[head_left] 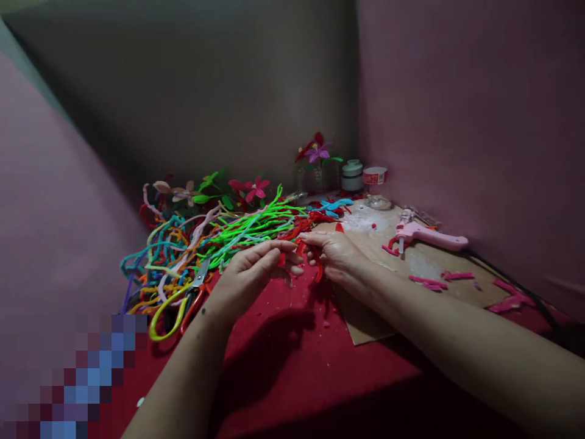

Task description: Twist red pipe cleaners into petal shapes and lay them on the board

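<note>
My right hand (340,259) is closed, with thumb and fingertips pinching a red fuzzy pipe cleaner (319,270) whose bent end hangs below the fingers. Just to its left, my left hand (258,265) is curled, its thumb and fingers around a small red fuzzy piece (282,260), mostly hidden. The two hands are close together but apart, above the red cloth (292,372). Behind them lies a heap of bright green pipe cleaners (251,225), with more red ones (326,216) beside it.
Scissors (167,320) with yellow and red-orange handles lie left of my left wrist, by tangled multicolored pipe cleaners (159,259). A pink glue gun (434,235) rests on a cardboard sheet (365,317) among pink scraps (458,276). Fuzzy flowers (256,188) and a lidded jar (351,177) stand behind.
</note>
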The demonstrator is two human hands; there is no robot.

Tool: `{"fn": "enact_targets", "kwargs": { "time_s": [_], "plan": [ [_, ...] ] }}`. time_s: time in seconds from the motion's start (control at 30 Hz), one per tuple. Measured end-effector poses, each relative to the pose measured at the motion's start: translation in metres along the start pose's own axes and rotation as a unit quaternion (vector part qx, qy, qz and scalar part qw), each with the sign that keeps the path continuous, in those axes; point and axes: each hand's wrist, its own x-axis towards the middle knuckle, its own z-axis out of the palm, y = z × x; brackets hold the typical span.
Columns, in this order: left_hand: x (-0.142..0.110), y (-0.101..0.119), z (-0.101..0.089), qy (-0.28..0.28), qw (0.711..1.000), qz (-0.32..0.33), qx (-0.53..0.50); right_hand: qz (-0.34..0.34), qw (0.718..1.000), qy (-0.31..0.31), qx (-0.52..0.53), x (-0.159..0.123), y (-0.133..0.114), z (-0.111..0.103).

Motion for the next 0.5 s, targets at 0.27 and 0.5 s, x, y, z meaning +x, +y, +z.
{"fn": "enact_targets", "kwargs": {
  "time_s": [0.27,0.5],
  "plan": [
    [-0.001,0.0,-0.002,-0.003,0.992,0.031,0.126,-0.01,1.0,-0.017,-0.005,-0.006,-0.002,0.004],
    [-0.002,-0.001,-0.001,-0.016,0.988,0.04,0.145,-0.038,0.999,-0.019,-0.021,-0.01,-0.001,0.006]
  ]
}}
